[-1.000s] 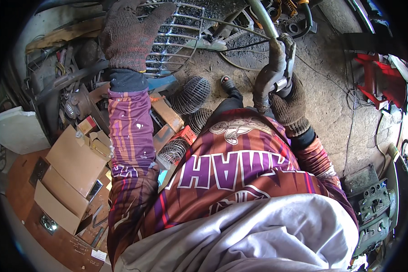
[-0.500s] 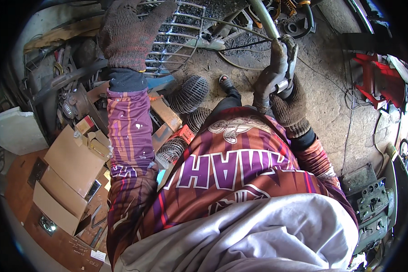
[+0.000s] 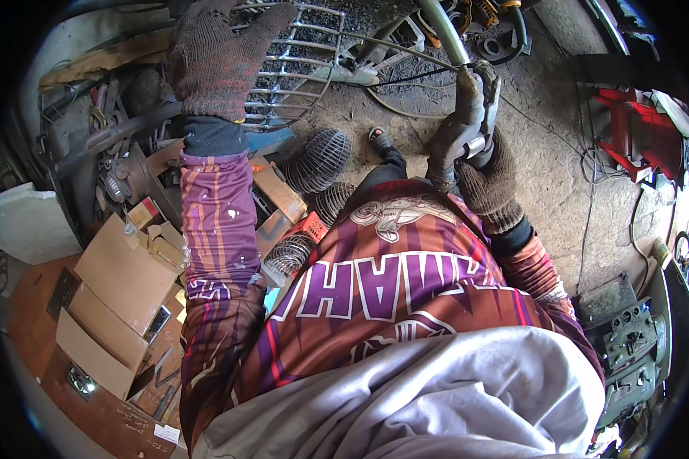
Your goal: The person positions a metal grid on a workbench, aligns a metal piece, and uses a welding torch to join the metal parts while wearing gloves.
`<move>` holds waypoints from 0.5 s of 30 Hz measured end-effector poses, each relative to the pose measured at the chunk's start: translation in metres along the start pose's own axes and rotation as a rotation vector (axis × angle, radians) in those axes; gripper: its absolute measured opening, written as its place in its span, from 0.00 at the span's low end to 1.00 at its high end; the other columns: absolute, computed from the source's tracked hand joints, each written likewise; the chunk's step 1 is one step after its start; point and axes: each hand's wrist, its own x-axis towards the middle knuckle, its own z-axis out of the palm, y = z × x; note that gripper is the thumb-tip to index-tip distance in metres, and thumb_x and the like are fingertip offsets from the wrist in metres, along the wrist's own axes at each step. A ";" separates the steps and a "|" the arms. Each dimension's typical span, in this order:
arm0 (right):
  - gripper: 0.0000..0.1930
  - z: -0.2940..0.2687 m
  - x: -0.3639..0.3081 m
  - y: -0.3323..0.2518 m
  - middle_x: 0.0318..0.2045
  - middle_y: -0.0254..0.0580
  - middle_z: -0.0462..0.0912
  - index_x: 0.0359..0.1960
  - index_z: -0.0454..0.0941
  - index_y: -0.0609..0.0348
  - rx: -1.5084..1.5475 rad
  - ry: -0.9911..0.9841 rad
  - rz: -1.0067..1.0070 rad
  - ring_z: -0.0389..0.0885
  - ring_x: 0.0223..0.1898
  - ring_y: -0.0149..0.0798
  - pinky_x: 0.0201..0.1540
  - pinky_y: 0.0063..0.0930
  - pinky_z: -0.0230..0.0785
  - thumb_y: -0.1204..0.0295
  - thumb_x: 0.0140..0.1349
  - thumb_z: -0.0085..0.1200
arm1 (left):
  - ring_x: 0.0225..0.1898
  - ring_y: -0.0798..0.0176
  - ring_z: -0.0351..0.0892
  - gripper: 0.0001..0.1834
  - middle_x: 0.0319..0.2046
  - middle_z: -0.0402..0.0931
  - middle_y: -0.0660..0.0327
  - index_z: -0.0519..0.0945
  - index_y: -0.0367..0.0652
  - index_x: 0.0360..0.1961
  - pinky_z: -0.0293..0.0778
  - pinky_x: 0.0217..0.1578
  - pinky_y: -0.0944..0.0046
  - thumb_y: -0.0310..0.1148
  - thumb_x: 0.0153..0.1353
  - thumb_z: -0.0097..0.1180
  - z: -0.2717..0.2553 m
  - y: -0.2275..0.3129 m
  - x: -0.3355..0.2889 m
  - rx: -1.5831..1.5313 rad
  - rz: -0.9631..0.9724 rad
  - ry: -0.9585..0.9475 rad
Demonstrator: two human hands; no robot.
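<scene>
At the upper left my left hand [image 3: 220, 65], in a dark knitted work glove, lies over a metal rod grate [image 3: 279, 98]. Its thumb stretches out across the bars; the fingertips run off the top edge. My right hand [image 3: 491, 187], in a brown knitted glove, is wrapped round a grimy welding electrode holder [image 3: 468, 115]. A greenish-grey welding rod [image 3: 445, 32] is clamped in the holder's jaws and points up past the top edge. The rod's far tip is out of view. The grate's bars show shiny spots where they cross.
Coiled wire cages [image 3: 319, 159] stand by my foot. An opened cardboard box [image 3: 126, 275] sits on a brown board at left, beside scrap metal [image 3: 115, 176]. Cables [image 3: 589, 191] cross the concrete floor. A red plastic chair [image 3: 639, 138] and grey machine [image 3: 631, 344] are at right.
The welding rod and its holder have shifted very slightly left. My left hand keeps its place on the grate.
</scene>
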 end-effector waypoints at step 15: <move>0.24 0.004 -0.001 0.000 0.44 0.47 0.82 0.53 0.71 0.62 0.010 0.064 -0.095 0.82 0.47 0.42 0.50 0.34 0.72 0.68 0.55 0.62 | 0.45 0.55 0.82 0.37 0.43 0.82 0.53 0.83 0.40 0.48 0.76 0.48 0.56 0.59 0.45 0.71 0.006 -0.014 0.003 -0.014 -0.098 -0.084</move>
